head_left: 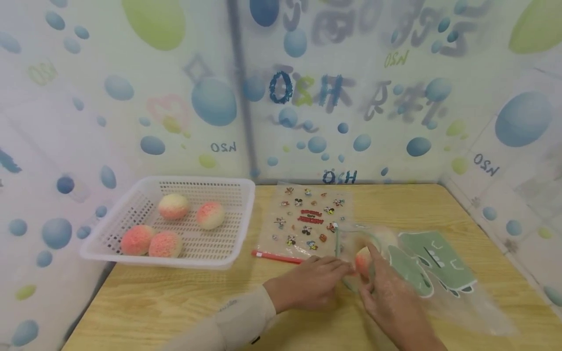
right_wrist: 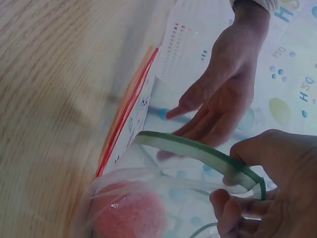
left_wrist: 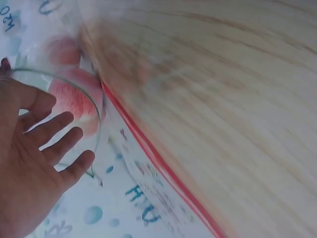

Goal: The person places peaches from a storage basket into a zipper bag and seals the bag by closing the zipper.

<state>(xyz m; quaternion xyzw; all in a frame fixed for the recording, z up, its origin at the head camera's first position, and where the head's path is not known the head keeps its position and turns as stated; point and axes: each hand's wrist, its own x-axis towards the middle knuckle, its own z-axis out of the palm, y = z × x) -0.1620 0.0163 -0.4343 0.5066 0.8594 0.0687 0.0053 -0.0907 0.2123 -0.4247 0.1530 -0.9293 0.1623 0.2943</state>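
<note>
A clear zip bag with a green rim and a green cartoon dinosaur print (head_left: 439, 263) lies on the table, its mouth held apart. My right hand (head_left: 397, 292) grips the green rim (right_wrist: 198, 148) between thumb and fingers. My left hand (head_left: 307, 282), fingers loosely extended and apart in the left wrist view, is at the bag's mouth and holds nothing. Just inside the bag is a pink peach (head_left: 363, 262). Behind it, a paler peach (head_left: 386, 236) shows blurred through the plastic. In the right wrist view, one peach (right_wrist: 130, 210) sits within the clear film.
A white perforated basket (head_left: 237, 243) with several peaches (head_left: 166, 243) stands at the left. Between basket and dinosaur bag lies a flat clear bag with cartoon prints (head_left: 307, 219) and a red slider strip (head_left: 276, 257). A bubble-patterned curtain (head_left: 290, 146) borders the table's back.
</note>
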